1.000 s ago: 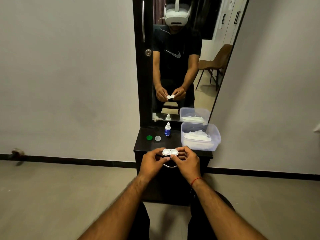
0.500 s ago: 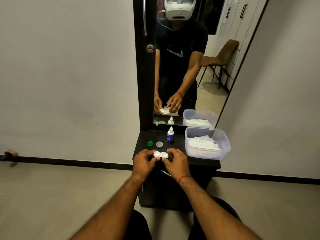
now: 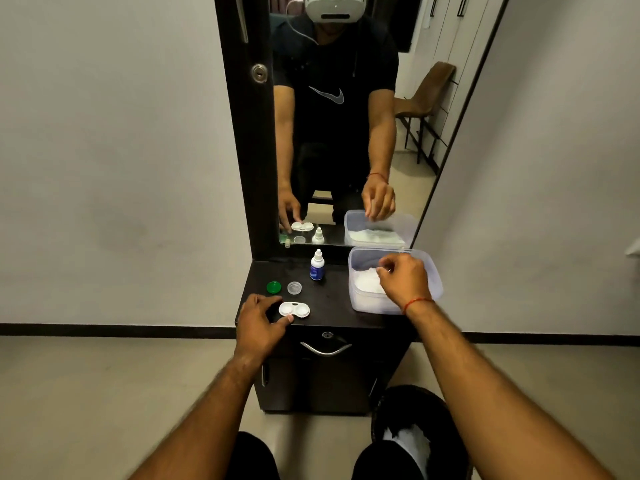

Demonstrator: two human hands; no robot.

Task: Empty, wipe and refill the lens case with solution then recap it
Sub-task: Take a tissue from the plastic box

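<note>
Seemingly to steady it for wiping, the left hand [image 3: 263, 320] pinches the uncapped lens case [image 3: 294, 310] on the cabinet top [image 3: 332, 306], while the right hand [image 3: 401, 278] bunches its fingers over the tissues [image 3: 367, 282] in the clear tub [image 3: 367, 305], whether grasping one I cannot tell.

On the dark wooden bench [image 3: 334, 301], the white twin-well plastic lens case [image 3: 294, 309] lay near the front edge. The green round plastic cap [image 3: 273, 287] sat at its 11 o'clock, the clear round plastic cap [image 3: 294, 287] at 12 and the small white dropper bottle [image 3: 317, 265] at 1. At 3 o'clock stood the clear plastic tub [image 3: 360, 304] holding white paper tissues [image 3: 365, 283]. The left hand [image 3: 259, 320] gripped the case from 8 o'clock. The right hand [image 3: 403, 277] pinched the tissues over the tub.
</note>
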